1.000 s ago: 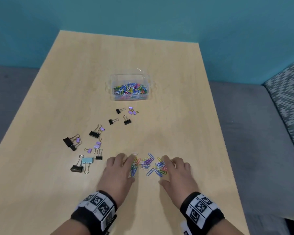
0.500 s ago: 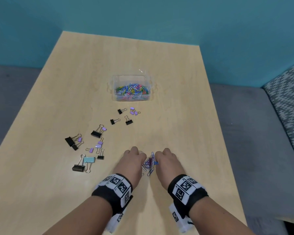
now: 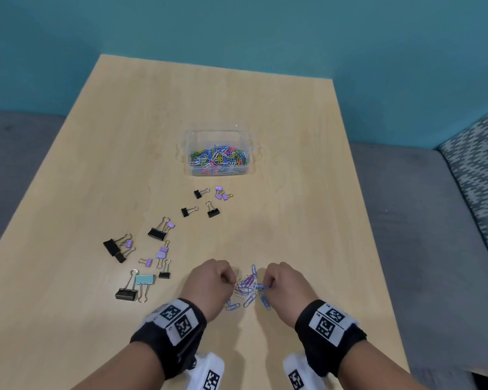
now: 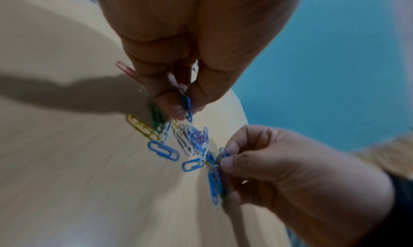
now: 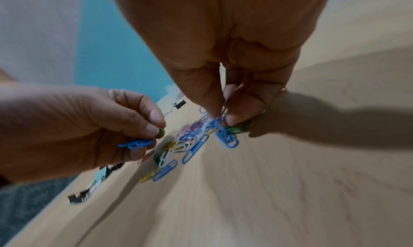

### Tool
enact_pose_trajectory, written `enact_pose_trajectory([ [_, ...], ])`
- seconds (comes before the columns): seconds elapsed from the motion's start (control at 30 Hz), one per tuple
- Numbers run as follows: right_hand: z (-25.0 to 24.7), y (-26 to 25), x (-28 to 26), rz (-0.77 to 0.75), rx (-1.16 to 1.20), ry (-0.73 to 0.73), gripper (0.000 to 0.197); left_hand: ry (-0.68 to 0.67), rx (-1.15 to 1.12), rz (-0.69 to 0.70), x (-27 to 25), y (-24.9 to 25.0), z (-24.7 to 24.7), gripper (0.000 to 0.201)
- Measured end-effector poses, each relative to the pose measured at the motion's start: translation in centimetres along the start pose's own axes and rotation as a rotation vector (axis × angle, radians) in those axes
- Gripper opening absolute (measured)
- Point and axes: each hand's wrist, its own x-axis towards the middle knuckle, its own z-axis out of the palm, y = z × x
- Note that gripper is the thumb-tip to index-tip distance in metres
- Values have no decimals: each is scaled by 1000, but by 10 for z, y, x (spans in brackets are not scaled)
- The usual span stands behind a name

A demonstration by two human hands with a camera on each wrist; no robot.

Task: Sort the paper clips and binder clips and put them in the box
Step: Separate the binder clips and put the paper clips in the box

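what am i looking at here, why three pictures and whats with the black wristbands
No machine here: a person's two bare hands, each wearing a black wristband with printed square markers. One picture comes from a head-worn camera looking down; the other two come from cameras on each wrist, looking along the fingers. On the light wooden table stands a clear plastic box holding coloured paper clips. Black, purple and light blue binder clips lie scattered at the left. The left hand and right hand each pinch clips from a small pile of coloured paper clips between them.
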Motion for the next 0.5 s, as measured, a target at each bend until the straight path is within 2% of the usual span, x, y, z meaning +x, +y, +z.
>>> enact_pose_trajectory([
  [0.1, -7, 4, 0, 53, 200, -41, 14, -48, -235, -74, 1, -2, -10, 29],
  [0.2, -17, 4, 0, 93, 385, -62, 15, -48, -357, -111, 2, 0, -22, 26],
  [0.27, -24, 5, 1, 31, 378, -73, 14, -47, -415, -107, 5, 4, -30, 25],
  [0.3, -25, 5, 1, -46, 276, -69, 14, -49, -408, -90, 6, 6, -33, 25],
  [0.4, -15, 7, -6, -337, -239, 45, 13, -79, -286, -20, 8, 9, -37, 28],
  [0.5, 7, 12, -15, -428, -462, 45, 31, -123, -248, -17, 6, 6, -35, 29],
])
